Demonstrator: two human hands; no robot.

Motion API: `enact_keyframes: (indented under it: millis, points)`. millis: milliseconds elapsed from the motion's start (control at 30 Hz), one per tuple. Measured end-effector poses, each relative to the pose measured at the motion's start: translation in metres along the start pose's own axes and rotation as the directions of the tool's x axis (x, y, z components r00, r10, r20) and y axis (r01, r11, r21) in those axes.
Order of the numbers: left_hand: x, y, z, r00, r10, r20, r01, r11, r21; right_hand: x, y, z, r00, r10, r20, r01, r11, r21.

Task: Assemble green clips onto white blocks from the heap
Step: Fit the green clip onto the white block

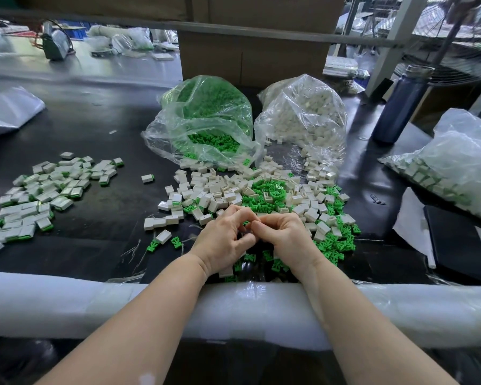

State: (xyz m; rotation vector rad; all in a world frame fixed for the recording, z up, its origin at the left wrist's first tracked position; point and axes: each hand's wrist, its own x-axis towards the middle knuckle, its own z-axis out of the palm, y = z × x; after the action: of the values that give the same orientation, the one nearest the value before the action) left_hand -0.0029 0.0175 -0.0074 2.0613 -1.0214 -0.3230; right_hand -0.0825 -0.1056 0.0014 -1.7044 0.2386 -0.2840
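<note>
The left hand (225, 240) and right hand (282, 236) were seen pressed together over the near edge of the heap, fingers of both curled inward with fingertips meeting. What was pinched between them was hidden by the knuckles; it could not be told whether a part was held.

The mixed heap of small white rectangular plastic blocks (220, 190) and small green plastic clips (267, 190) was spread on the black table mat (100, 129) just beyond the hands, with more clips scattered to the right and under the wrists. A pile of finished white blocks with green edges (36, 190) was laid well apart at the left.

Behind the heap, a clear plastic bag of green clips (203, 118) and a clear plastic bag of white blocks (303, 115) were set side by side, mouths open toward the heap. A brown cardboard box (253, 59) stood behind them. A dark blue metal bottle (400, 104) stood at the right, with another clear bag of assembled parts (450, 165) cut off by the frame edge. A white foam-wrapped rail (67, 304) crossed the front, under both forearms.

The background was blurred; no writing was readable.
</note>
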Motion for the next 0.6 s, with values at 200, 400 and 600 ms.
enact_keyframes:
  millis: [200, 400, 600]
  points:
    - [0.0005, -0.0014, 0.0003, 1.0, 0.023, 0.001, -0.023, 1.0, -0.003, -0.0003, -0.0004, -0.0001, 1.0, -0.005, 0.006, 0.005, 1.0, 0.015]
    - [0.0006, 0.0009, -0.0002, 1.0, -0.006, -0.016, 0.006, 0.999, -0.033, -0.0003, 0.0006, 0.0004, 1.0, -0.004, 0.029, 0.004, 1.0, 0.002]
    - [-0.0011, 0.0003, -0.0005, 1.0, 0.006, 0.004, -0.006, 1.0, 0.007, -0.0002, 0.0004, 0.0001, 1.0, -0.005, 0.004, 0.005, 1.0, -0.009]
